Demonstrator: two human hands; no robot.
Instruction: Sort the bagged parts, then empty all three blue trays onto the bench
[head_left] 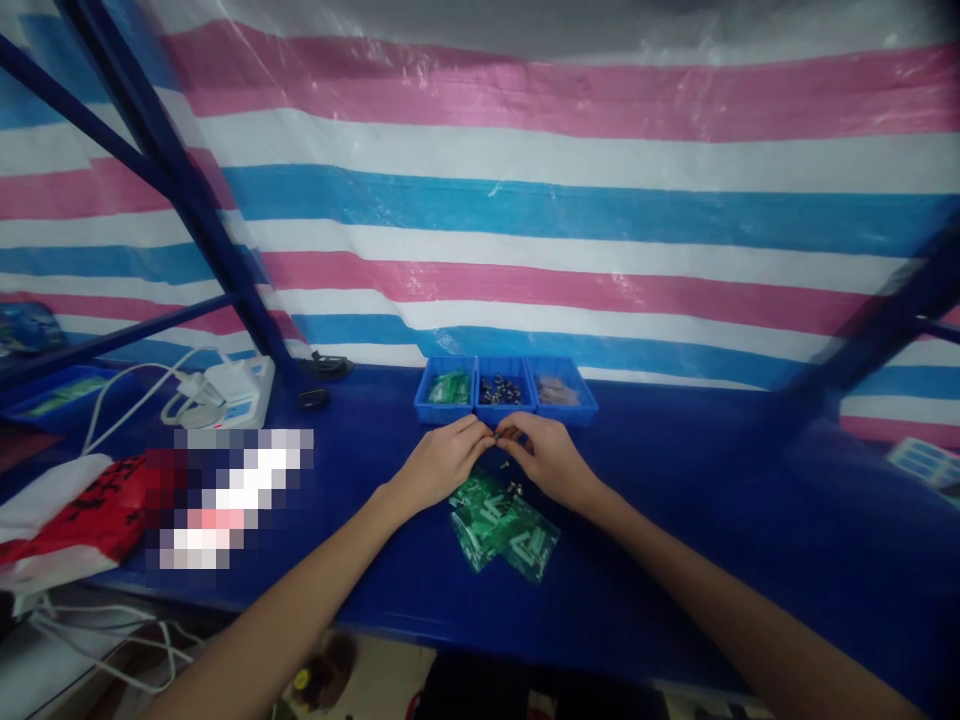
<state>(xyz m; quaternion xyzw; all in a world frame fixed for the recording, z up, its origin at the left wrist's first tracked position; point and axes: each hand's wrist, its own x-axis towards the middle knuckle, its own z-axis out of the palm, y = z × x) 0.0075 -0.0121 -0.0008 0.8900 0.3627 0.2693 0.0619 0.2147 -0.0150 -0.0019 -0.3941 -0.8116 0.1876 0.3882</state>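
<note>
My left hand [450,455] and my right hand [547,455] meet fingertip to fingertip just in front of three blue bins. Both are closed in a pinch on a small dark part [496,435], too tiny to name and mostly covered by the fingers. Below the hands lie several green-printed clear plastic bags [502,525] with pale pieces inside. A few small shiny screw-like parts [514,489] rest on and beside the bags. The left bin [444,412] holds green bags, the middle bin [506,411] dark and silver small parts, and the right bin [568,397] pinkish-brown items.
On the blue table [697,500], a white power strip [251,395] with cables stands at the left. A red and white bag [112,505] lies nearer, beside a blurred-out patch. Blue frame posts [202,240] rise before a striped sheet [562,220].
</note>
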